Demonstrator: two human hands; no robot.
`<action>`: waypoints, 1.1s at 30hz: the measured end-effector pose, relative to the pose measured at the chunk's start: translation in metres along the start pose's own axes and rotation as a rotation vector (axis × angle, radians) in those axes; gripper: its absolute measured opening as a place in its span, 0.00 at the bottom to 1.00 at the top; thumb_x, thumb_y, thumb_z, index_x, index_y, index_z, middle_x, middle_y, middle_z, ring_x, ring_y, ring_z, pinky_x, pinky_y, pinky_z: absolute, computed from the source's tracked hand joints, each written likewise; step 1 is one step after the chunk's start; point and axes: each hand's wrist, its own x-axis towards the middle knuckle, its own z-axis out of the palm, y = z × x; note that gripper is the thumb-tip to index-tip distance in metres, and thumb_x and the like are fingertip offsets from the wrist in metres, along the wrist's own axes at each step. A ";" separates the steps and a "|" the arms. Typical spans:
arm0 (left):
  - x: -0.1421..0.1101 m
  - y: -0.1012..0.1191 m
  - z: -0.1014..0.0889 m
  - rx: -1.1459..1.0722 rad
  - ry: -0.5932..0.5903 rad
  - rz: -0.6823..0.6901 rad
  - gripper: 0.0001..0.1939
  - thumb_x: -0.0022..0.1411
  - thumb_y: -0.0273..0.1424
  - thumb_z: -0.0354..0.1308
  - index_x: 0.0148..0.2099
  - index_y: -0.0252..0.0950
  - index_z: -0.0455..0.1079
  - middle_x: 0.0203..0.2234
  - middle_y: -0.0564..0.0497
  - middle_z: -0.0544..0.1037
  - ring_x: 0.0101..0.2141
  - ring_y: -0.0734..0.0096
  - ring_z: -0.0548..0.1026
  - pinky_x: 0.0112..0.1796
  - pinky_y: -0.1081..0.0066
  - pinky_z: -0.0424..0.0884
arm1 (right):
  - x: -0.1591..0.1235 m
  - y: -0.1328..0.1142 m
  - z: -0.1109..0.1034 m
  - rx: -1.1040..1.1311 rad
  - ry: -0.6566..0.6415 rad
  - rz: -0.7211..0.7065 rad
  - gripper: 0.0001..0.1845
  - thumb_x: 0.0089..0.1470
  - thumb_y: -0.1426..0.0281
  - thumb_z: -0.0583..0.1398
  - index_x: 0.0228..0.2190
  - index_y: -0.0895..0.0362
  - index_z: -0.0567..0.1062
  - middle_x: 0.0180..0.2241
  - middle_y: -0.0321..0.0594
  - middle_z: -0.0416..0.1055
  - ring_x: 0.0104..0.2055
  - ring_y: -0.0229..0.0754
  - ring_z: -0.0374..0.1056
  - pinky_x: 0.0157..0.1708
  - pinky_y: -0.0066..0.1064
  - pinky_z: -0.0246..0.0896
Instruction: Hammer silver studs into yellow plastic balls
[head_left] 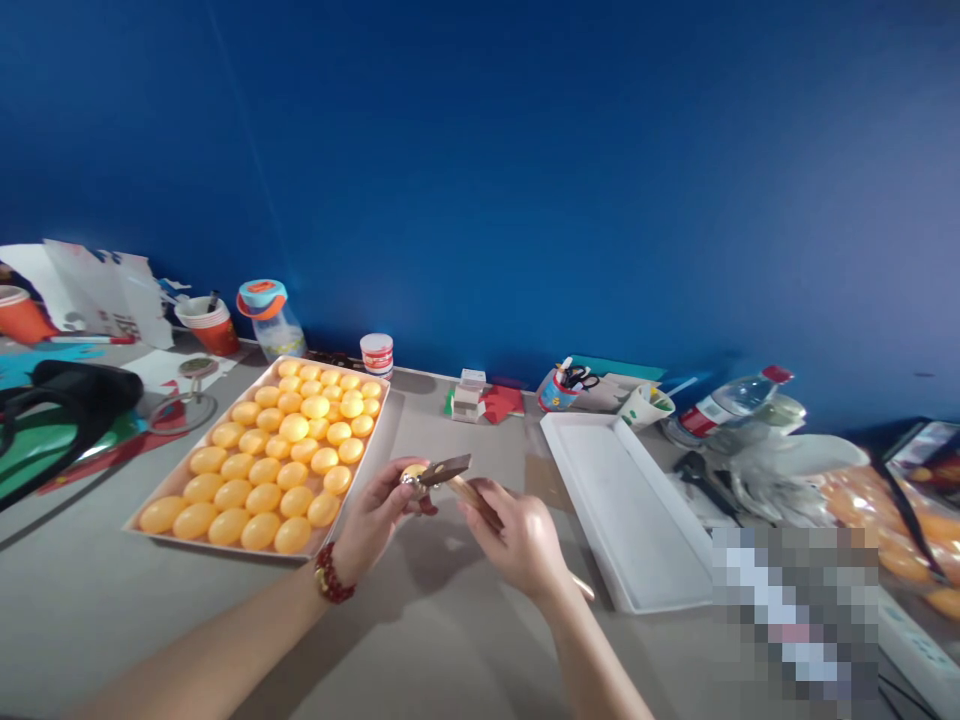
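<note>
My left hand (pixel 375 515), with a dark red bead bracelet at the wrist, pinches a small shiny round object (pixel 414 478), silvery and yellowish; its kind I cannot make out. My right hand (pixel 517 535) is wrapped round the wooden handle of a hammer (pixel 448 470). The handle's end sticks out below the hand. The hammer's dark metal head is right at the round object, and whether they touch I cannot tell. Left of my hands lies a shallow tray (pixel 139 522) filled with rows of orange balls (pixel 262 497).
To the right lies a long white tray (pixel 630 520). Behind stand a pen cup (pixel 557 392), small white boxes (pixel 469 398) and a jar (pixel 377 355). A plastic bottle (pixel 739 400) and bagged orange balls (pixel 900 545) crowd the right; cups (pixel 210 325) and a jug (pixel 274 320) stand left.
</note>
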 end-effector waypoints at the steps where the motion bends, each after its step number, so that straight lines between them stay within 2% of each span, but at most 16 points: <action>1: 0.000 0.000 0.000 -0.009 -0.005 -0.004 0.15 0.62 0.36 0.61 0.50 0.38 0.73 0.38 0.48 0.79 0.32 0.68 0.78 0.39 0.64 0.75 | 0.000 0.000 0.000 0.000 0.004 0.007 0.10 0.60 0.66 0.55 0.37 0.57 0.74 0.20 0.34 0.70 0.20 0.36 0.64 0.22 0.25 0.49; 5: 0.000 0.001 0.001 -0.051 -0.028 -0.017 0.17 0.62 0.37 0.61 0.51 0.37 0.73 0.38 0.47 0.79 0.32 0.67 0.79 0.39 0.64 0.75 | 0.000 0.000 0.000 0.004 0.018 0.003 0.11 0.60 0.66 0.54 0.38 0.57 0.74 0.20 0.35 0.71 0.20 0.36 0.64 0.22 0.24 0.49; 15: 0.002 0.006 0.007 -0.164 0.027 -0.063 0.18 0.62 0.37 0.62 0.51 0.33 0.73 0.36 0.45 0.81 0.32 0.67 0.78 0.37 0.64 0.75 | 0.001 -0.004 0.002 -0.011 0.055 -0.049 0.10 0.59 0.67 0.55 0.38 0.58 0.74 0.20 0.35 0.71 0.21 0.36 0.65 0.23 0.25 0.50; 18: 0.002 0.008 0.008 -0.220 -0.013 -0.079 0.16 0.64 0.35 0.60 0.52 0.35 0.71 0.36 0.46 0.80 0.34 0.66 0.78 0.38 0.64 0.74 | 0.000 -0.001 0.002 0.018 0.092 -0.018 0.10 0.60 0.67 0.55 0.38 0.58 0.73 0.19 0.33 0.68 0.19 0.35 0.61 0.22 0.25 0.49; 22: 0.003 0.009 0.007 -0.295 -0.085 -0.115 0.10 0.64 0.32 0.58 0.48 0.39 0.70 0.42 0.45 0.78 0.38 0.66 0.77 0.37 0.68 0.71 | -0.002 0.003 0.005 0.081 0.154 0.039 0.09 0.61 0.66 0.54 0.38 0.58 0.72 0.20 0.32 0.65 0.19 0.34 0.56 0.22 0.24 0.49; 26: 0.004 0.010 0.007 -0.311 -0.073 -0.138 0.10 0.65 0.31 0.58 0.49 0.39 0.71 0.45 0.47 0.75 0.40 0.68 0.75 0.38 0.71 0.70 | 0.000 0.004 0.009 0.119 0.146 0.097 0.09 0.61 0.66 0.54 0.35 0.57 0.72 0.21 0.32 0.65 0.19 0.34 0.55 0.22 0.24 0.49; 29: 0.004 0.009 0.007 -0.261 -0.080 -0.139 0.13 0.66 0.34 0.57 0.52 0.38 0.70 0.45 0.45 0.74 0.35 0.72 0.73 0.35 0.72 0.69 | 0.001 0.004 0.012 0.107 0.128 0.151 0.10 0.61 0.65 0.54 0.32 0.57 0.71 0.21 0.31 0.63 0.20 0.34 0.54 0.22 0.24 0.48; 33: 0.003 0.002 0.003 -0.127 -0.096 -0.076 0.15 0.68 0.38 0.53 0.53 0.38 0.68 0.37 0.46 0.76 0.25 0.78 0.69 0.26 0.75 0.65 | 0.003 0.001 0.012 0.132 0.087 0.194 0.11 0.60 0.63 0.54 0.30 0.56 0.69 0.20 0.31 0.61 0.20 0.34 0.53 0.21 0.24 0.47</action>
